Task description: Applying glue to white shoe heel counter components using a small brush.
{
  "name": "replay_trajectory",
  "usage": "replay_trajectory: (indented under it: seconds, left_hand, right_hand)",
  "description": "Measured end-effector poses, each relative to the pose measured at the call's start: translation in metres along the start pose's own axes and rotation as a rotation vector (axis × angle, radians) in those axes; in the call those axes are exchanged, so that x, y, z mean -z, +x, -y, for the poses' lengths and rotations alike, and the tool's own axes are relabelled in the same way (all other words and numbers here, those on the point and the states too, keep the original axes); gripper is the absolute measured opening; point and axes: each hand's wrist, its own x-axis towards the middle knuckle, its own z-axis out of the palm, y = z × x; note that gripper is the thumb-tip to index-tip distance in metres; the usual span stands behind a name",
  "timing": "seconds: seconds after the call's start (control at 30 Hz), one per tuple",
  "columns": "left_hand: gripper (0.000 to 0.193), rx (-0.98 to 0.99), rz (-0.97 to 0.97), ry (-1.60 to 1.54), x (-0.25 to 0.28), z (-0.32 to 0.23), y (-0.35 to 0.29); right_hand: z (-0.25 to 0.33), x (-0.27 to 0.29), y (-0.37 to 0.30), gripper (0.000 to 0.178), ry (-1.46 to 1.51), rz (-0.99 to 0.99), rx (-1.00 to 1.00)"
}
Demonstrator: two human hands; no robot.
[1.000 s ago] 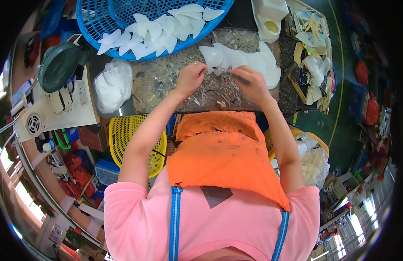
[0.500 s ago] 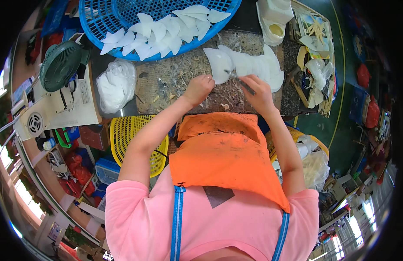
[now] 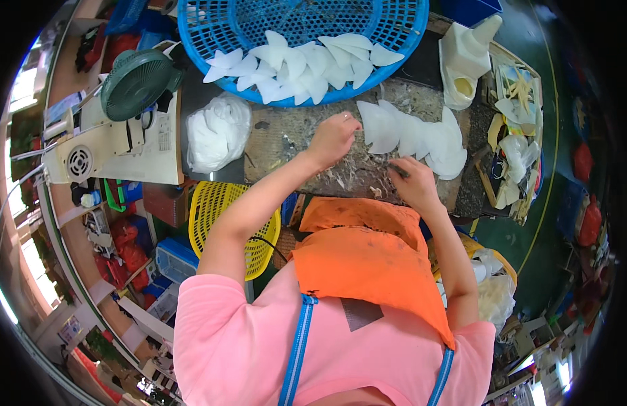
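A row of overlapping white curved pieces [image 3: 415,135], thin and sheet-like, lies on the worn, debris-strewn work board [image 3: 279,145]. My left hand [image 3: 335,141] is at the left end of this row, its fingers closed beside the edge of the leftmost piece. Whether they pinch that edge is hidden. At the near side of the row, my right hand [image 3: 416,184] is closed around a small, dark, narrow tool [image 3: 398,170]. Most of the tool is covered by the fingers, and its kind cannot be made out. It is apart from the white pieces.
Beyond the board stands a blue plastic basket [image 3: 222,78] with many similar white pieces. A white plastic bag [image 3: 217,132] and a green fan [image 3: 139,84] are on the left. At right are a white plastic container [image 3: 464,61] and a cluttered tray [image 3: 520,135]. A yellow basket [image 3: 215,210] stands below.
The whole view has shifted. Against the white row, my left hand has moved farther away along the leftmost piece, and my right hand has drawn back toward me with the dark tool.
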Motion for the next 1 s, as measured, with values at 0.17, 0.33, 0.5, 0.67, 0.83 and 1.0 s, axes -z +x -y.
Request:
replay_trajectory:
  seconds: [0.17,0.33,0.5,0.67,0.83,1.0]
  left_hand:
    - [0.019,0.007,-0.040,0.085,0.030,-0.003,0.019]
    - [0.018,-0.057,-0.315,0.785,0.141,0.070,0.054]
    - [0.037,0.497,-0.044,0.940,0.161,0.139,0.076]
    - [0.033,0.652,-0.111,0.930,0.163,0.119,0.086]
    - [0.015,-0.300,-0.269,0.282,0.062,0.014,0.070]
    - [0.024,0.134,0.109,0.138,-0.021,0.014,0.035]
  right_hand:
    - [-0.030,-0.025,0.015,0.016,-0.092,-0.106,0.008]
    - [-0.067,-0.021,0.039,0.021,0.149,-0.139,-0.452]
    - [-0.074,-0.016,0.072,0.019,0.036,-0.371,-0.386]
    - [-0.054,-0.025,0.047,0.035,-0.116,-0.293,0.154]
    - [-0.046,-0.025,0.048,0.041,-0.114,-0.441,0.120]
    - [-0.044,-0.029,0.089,0.030,-0.189,-0.025,0.314]
